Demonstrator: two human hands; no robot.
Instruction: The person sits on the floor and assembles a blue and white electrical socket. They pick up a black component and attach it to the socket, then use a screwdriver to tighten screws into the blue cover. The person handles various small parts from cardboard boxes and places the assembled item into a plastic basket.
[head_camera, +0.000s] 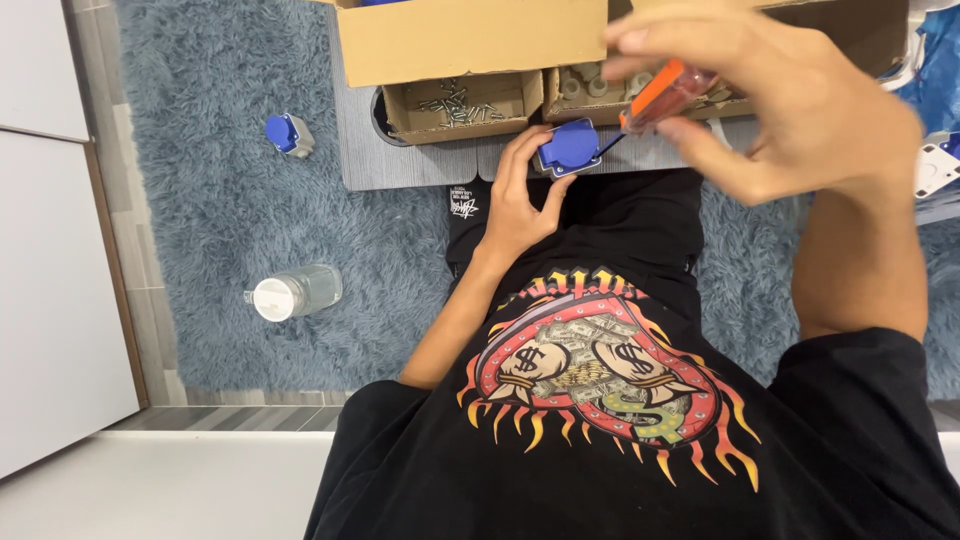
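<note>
Blue socket cover (568, 147): pinned at table edge (420, 170) under left hand (520, 200) fingertips. Orange-handled screwdriver (665, 95): pinched in right hand (770, 100), tip beside those fingertips. Risk: tip skids off, jabbing fingers; cover slides off edge

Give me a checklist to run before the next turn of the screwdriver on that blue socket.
1. Left hand steadies blue socket: ok.
2. Right hand grips screwdriver: ok.
3. Tip meets socket: seems ok; seated in a screw head: cannot tell.
4. Socket rests on grey board: ok.
5. Screws in open box within reach: ok.
6. Spare socket and bottle lie apart on rug: ok.
</note>
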